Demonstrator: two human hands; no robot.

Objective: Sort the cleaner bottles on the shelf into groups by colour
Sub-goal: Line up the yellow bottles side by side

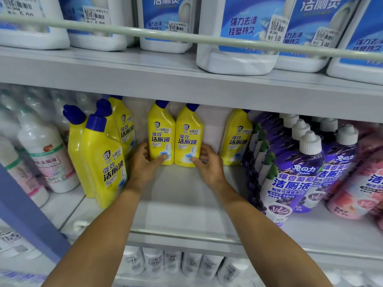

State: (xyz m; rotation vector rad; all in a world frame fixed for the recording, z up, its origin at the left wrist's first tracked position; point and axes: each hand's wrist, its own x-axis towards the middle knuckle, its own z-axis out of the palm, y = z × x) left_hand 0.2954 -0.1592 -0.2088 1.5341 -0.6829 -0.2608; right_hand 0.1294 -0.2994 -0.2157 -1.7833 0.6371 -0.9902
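Two yellow cleaner bottles with blue caps stand side by side at the back of the middle shelf. My left hand grips the base of the left bottle, thumb across its front. My right hand grips the base of the right bottle the same way. A cluster of several yellow bottles stands to the left, nearer the front. One more yellow bottle stands at the back right, beside the purple bottles.
White bottles with pink labels stand at the far left, pink bottles at the far right. Large white jugs with blue labels fill the shelf above behind a rail. White bottles line the shelf below.
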